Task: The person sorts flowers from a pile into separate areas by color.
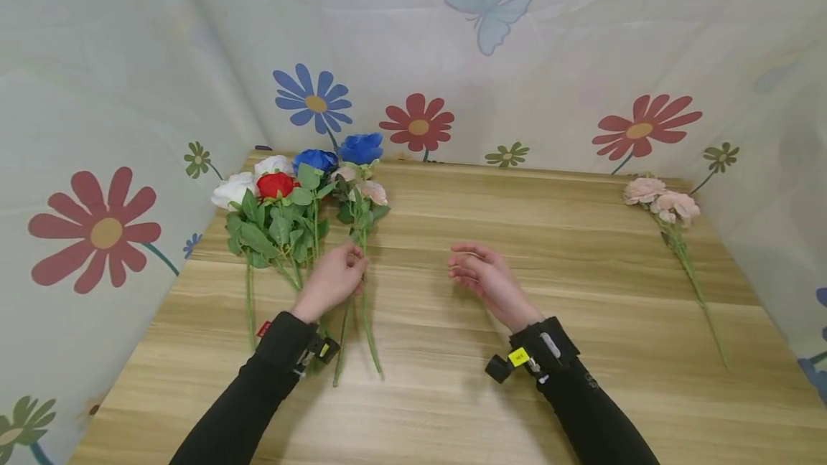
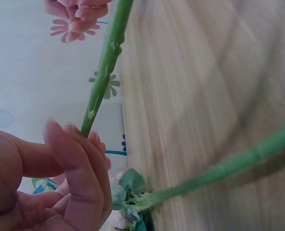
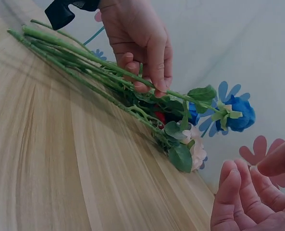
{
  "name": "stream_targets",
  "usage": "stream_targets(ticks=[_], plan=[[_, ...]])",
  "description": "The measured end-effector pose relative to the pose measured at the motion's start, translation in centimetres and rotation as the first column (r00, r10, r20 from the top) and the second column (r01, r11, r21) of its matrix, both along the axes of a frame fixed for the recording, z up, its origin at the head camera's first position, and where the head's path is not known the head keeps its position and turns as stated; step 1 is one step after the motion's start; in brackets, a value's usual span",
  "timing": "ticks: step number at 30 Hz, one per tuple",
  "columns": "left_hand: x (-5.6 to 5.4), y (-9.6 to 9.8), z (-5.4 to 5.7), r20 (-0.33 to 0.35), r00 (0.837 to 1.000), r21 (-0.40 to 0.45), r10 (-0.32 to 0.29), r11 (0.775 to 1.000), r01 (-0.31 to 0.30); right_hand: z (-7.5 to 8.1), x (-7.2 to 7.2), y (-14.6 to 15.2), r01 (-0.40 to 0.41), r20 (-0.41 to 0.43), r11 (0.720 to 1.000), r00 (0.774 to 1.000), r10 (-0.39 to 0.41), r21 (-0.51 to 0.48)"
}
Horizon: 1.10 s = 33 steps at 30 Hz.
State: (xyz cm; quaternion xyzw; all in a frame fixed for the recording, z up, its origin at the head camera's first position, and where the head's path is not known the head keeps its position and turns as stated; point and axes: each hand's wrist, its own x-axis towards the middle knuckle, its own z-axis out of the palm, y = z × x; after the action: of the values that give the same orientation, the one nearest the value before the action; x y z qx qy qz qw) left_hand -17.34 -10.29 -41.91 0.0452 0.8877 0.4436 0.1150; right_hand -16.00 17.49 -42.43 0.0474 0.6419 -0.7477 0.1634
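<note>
My left hand [image 1: 331,277] pinches the green stem of a blue rose [image 3: 238,114] between thumb and fingers. The held stem [image 2: 106,65] rises above the tabletop in the left wrist view. Under and beside that hand lie the other artificial flowers: a second blue rose [image 1: 315,160], a red rose [image 1: 276,184], white roses [image 1: 234,191] and pale pink flowers [image 1: 372,192], their leaves and stems overlapping. My right hand [image 1: 489,283] hovers over the middle of the table, fingers loosely bent and holding nothing.
A pale pink two-headed flower [image 1: 675,207] lies by itself on the right of the wooden table [image 1: 517,214]. Behind and at both sides hangs a light cloth [image 1: 388,27] printed with flowers and a butterfly. A small red tag [image 1: 263,329] shows near the left wrist.
</note>
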Motion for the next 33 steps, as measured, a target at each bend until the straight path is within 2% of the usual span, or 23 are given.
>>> stream_targets(ticks=[9, 15, 22, 28, 33], plan=[[-0.5, 1.8, 0.9, -0.003, 1.0, 0.123, -0.015, 0.992, 0.015, 0.1, -0.3, -1.0, 0.011, -0.055, 1.0, 0.998, -0.011, -0.005], [-0.8, 3.1, 1.5, -0.01, 1.0, 0.183, -0.016, 0.983, 0.017, 0.6, -0.5, -1.1, -0.037, -0.142, 0.997, 0.989, 0.047, 0.071], [-1.4, 4.7, 1.9, -0.028, 0.999, 0.251, -0.026, 0.967, 0.032, 0.7, -0.4, -0.5, -0.083, -0.173, 0.979, 0.978, 0.116, 0.188], [-2.2, 5.7, 1.7, -0.046, 0.999, 0.283, -0.011, 0.959, 0.023, 0.6, -0.3, -0.3, -0.133, -0.176, 0.962, 0.968, 0.178, 0.241], [-2.8, 6.6, 1.3, -0.098, 0.994, 0.287, -0.057, 0.954, 0.083, 0.4, -0.2, -0.3, -0.177, -0.174, 0.949, 0.959, 0.226, 0.26]])
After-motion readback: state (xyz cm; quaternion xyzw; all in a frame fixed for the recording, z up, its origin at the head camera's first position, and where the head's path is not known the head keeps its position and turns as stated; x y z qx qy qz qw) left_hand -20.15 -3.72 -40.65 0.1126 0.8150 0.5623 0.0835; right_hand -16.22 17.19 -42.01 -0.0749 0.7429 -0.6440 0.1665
